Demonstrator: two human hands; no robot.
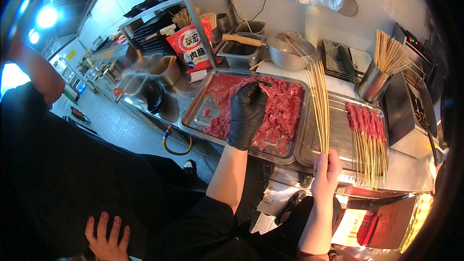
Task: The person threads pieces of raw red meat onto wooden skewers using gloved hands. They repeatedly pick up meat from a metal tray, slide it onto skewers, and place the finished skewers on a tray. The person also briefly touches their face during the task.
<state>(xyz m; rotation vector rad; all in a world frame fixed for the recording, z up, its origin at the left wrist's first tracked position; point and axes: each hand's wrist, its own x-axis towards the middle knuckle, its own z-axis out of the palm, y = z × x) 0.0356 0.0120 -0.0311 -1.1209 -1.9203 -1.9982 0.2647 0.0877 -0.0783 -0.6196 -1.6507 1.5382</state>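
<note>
My left hand [248, 114], in a black glove, is over a metal tray [186, 117] of cut raw red meat [284, 110]. Its fingers are curled, and a bit of meat shows at the fingertips; the palm side is hidden. My right hand [328, 166], bare, grips the lower ends of a bundle of bamboo skewers [319, 108], which fan slightly upward. Behind that bundle lies a second metal tray [337, 130]. On its right side, several skewers threaded with raw meat [366, 123] rest in a row.
A metal cup of bamboo skewers [373, 83] leans at the right. Behind the trays are a hammered pot [290, 52] with a wooden handle, a steel container [241, 50] and a red bag [192, 47]. Close on my left stands a person in black [72, 166], one hand [108, 239] low.
</note>
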